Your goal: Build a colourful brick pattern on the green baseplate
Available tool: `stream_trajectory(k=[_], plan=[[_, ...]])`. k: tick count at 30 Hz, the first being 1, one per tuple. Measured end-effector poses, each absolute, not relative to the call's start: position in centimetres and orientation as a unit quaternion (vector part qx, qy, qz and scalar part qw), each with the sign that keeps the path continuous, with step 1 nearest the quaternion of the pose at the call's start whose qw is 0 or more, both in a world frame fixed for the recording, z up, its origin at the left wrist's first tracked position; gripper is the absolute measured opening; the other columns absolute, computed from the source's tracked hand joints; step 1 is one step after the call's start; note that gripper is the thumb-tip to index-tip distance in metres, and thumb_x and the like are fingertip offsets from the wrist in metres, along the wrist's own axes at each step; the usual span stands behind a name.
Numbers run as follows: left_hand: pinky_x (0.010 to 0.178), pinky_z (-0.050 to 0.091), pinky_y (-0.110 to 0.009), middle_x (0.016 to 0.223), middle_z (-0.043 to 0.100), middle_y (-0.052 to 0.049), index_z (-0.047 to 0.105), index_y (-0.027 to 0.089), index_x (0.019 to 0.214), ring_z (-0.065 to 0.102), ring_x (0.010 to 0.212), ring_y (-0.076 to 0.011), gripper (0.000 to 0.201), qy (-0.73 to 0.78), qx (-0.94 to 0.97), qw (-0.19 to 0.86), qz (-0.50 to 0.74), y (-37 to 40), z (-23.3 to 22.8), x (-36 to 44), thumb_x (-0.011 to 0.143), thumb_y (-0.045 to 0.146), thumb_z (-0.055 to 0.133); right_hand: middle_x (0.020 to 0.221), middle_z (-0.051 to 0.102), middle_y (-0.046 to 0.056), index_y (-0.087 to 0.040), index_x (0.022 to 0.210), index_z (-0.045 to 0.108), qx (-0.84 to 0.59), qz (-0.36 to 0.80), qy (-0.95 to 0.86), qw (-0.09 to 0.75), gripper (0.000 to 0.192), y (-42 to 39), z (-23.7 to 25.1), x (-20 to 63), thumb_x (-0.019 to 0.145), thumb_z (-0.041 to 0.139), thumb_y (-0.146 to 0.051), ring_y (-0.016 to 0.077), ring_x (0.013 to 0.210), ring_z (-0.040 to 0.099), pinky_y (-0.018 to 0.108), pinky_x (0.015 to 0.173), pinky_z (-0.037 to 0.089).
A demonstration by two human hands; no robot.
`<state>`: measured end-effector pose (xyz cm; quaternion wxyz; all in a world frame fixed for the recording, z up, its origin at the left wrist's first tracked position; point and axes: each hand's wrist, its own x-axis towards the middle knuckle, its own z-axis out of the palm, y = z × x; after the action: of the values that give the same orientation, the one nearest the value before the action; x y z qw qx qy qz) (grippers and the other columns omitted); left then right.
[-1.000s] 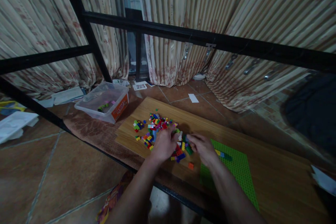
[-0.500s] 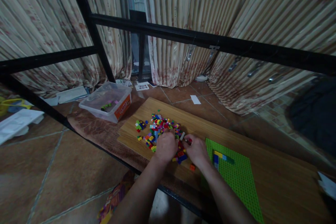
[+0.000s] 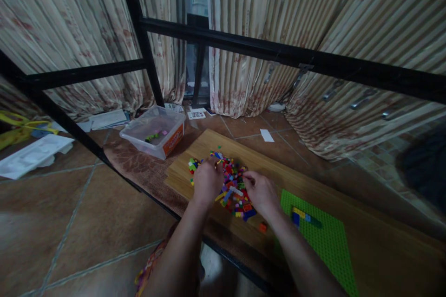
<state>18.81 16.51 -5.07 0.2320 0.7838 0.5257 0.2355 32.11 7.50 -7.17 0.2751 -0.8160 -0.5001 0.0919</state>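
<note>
A loose pile of small coloured toy bricks [image 3: 228,185] is spread over a wooden board. At the pile's left side is my left hand [image 3: 208,180], fingers curled down among the bricks; what they hold, if anything, is hard to make out. My right hand [image 3: 260,191] sits at the pile's right edge with thumb and fingers drawn together, their tips too small to show what is between them. To the right lies a green baseplate [image 3: 325,246], bearing yellow, light-blue and dark-blue bricks [image 3: 299,213] near its upper left corner. An orange brick [image 3: 263,227] lies apart below my right wrist.
The wooden board [image 3: 376,236] rests on a brown cloth [image 3: 146,174]. Beyond the pile's far left stands a clear plastic box [image 3: 153,132] with a few bricks inside. Black metal bars [image 3: 244,46] cross in front of the curtains. A white tray [image 3: 35,153] is on the tiled floor.
The view has turned slightly left. My left hand has moved from the pile's middle to its left side, uncovering bricks there. My right hand stays by the right edge, slightly farther up.
</note>
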Motion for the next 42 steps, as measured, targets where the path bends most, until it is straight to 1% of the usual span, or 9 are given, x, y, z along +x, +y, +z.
stream_trajectory(k=[3,10,13,18,23,30,33,39,42], plan=[[0.077,0.045,-0.027,0.094,0.071,-0.007,0.067,0.021,0.097,0.065,0.088,-0.0202,0.023,0.570,0.719,0.267,0.295,18.1,-4.4,17.7,0.086,0.027,0.048,0.095,0.070,0.007,-0.022,0.096,0.068,-0.788,0.111,-0.540,0.275,0.021,10.2,-7.1,30.0,0.085,0.051,-0.024,0.0203,0.085,0.063,0.030,0.077,0.043],[0.073,0.045,-0.027,0.091,0.072,-0.006,0.068,0.018,0.094,0.064,0.081,-0.0183,0.022,0.551,0.669,0.325,0.378,19.1,-4.7,16.7,0.081,0.028,0.053,0.094,0.071,0.012,-0.018,0.097,0.067,-0.811,0.114,-0.549,0.167,0.023,13.6,-7.7,27.4,0.085,0.052,-0.030,0.0232,0.088,0.065,0.030,0.076,0.042],[0.071,0.044,-0.026,0.090,0.071,-0.005,0.069,0.018,0.093,0.063,0.077,-0.0169,0.022,0.546,0.662,0.345,0.380,19.1,-4.9,16.7,0.081,0.029,0.054,0.091,0.072,0.010,-0.020,0.095,0.069,-0.815,0.129,-0.533,0.184,0.020,13.8,-7.9,27.6,0.082,0.055,-0.027,0.0235,0.087,0.065,0.030,0.074,0.043],[0.068,0.042,-0.026,0.089,0.070,-0.005,0.068,0.018,0.095,0.061,0.073,-0.0156,0.025,0.540,0.652,0.384,0.369,19.1,-5.0,17.0,0.081,0.033,0.053,0.083,0.072,0.006,-0.020,0.088,0.071,-0.781,0.199,-0.472,0.357,0.017,12.8,-7.8,29.1,0.079,0.057,-0.025,0.0188,0.077,0.065,0.029,0.071,0.045],[0.065,0.041,-0.026,0.076,0.066,-0.005,0.065,0.015,0.085,0.058,0.071,-0.0162,0.031,0.488,0.675,0.432,0.346,18.3,-5.6,18.2,0.085,0.040,0.047,0.068,0.066,0.000,-0.020,0.093,0.069,-0.655,0.366,-0.293,0.593,0.029,10.2,-7.2,30.6,0.070,0.068,-0.038,0.0141,0.058,0.057,0.024,0.049,0.041],[0.054,0.044,-0.023,0.072,0.058,-0.001,0.059,0.015,0.089,0.055,0.061,-0.0127,0.032,0.290,0.547,0.747,0.242,15.1,-5.5,20.3,0.082,0.045,0.051,0.082,0.067,0.000,-0.023,0.093,0.070,-0.514,0.430,-0.239,0.703,0.031,7.5,-6.8,31.3,0.067,0.076,-0.038,0.0098,0.065,0.056,0.022,0.057,0.043],[0.055,0.045,-0.023,0.072,0.059,-0.001,0.061,0.015,0.094,0.054,0.060,-0.0124,0.027,0.282,0.584,0.718,0.253,14.9,-5.7,20.8,0.079,0.037,0.056,0.083,0.067,0.000,-0.022,0.091,0.070,-0.529,0.409,-0.235,0.705,0.031,6.9,-6.7,31.5,0.066,0.077,-0.040,0.0099,0.067,0.056,0.022,0.061,0.044],[0.074,0.047,-0.030,0.095,0.066,-0.007,0.060,0.018,0.112,0.061,0.077,-0.0173,0.031,0.368,0.747,0.468,0.295,14.3,-5.8,21.2,0.082,0.022,0.050,0.088,0.068,0.004,-0.020,0.101,0.067,-0.609,0.374,-0.220,0.664,0.047,6.9,-6.2,31.7,0.077,0.057,-0.060,0.0145,0.070,0.059,0.023,0.053,0.043],[0.080,0.046,-0.031,0.104,0.065,-0.009,0.058,0.018,0.112,0.062,0.088,-0.0198,0.029,0.363,0.775,0.419,0.304,13.5,-5.6,21.5,0.085,0.024,0.048,0.085,0.069,0.004,-0.018,0.093,0.068,-0.655,0.306,-0.282,0.631,0.042,7.5,-6.7,31.7,0.077,0.058,-0.056,0.0169,0.075,0.061,0.027,0.064,0.047]])
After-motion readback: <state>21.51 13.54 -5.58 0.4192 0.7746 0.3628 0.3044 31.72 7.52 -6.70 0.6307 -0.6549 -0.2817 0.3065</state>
